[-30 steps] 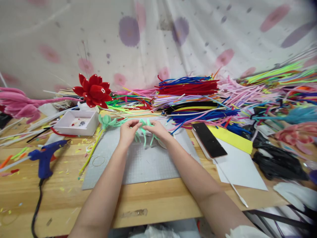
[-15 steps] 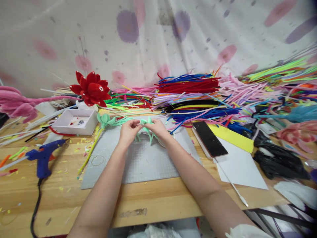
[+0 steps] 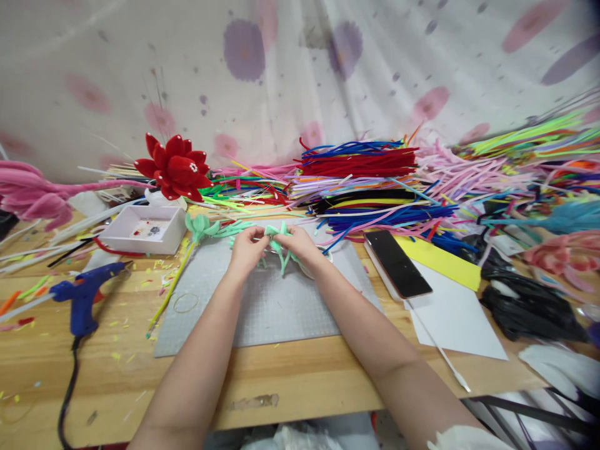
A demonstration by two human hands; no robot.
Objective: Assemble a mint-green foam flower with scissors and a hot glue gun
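Observation:
My left hand (image 3: 249, 248) and my right hand (image 3: 300, 247) meet over the back of a grey cutting mat (image 3: 290, 312). Between them is a mint-green pipe-cleaner piece (image 3: 282, 258), with bent strands hanging down below the fingers. Both hands pinch it, one from each side; the fingertips partly cover it. More mint-green pipe-cleaner pieces (image 3: 234, 229) lie just behind my left hand. To the left, a mint-green pipe-cleaner flower (image 3: 200, 227) on a yellow stem rests along the mat's edge. A pale round object (image 3: 307, 270) is partly hidden under my right hand.
A blue glue gun (image 3: 84, 300) and a white box (image 3: 144, 230) are at left, with a red flower (image 3: 175, 167) behind. Bundles of coloured pipe cleaners (image 3: 360, 162) line the back. A phone (image 3: 397, 264), white paper (image 3: 454, 319) and a black plastic bag (image 3: 529, 306) are at right.
My left hand has tilted slightly, and the hanging green strands have shifted a little. Both hands still pinch the piece in nearly the same place.

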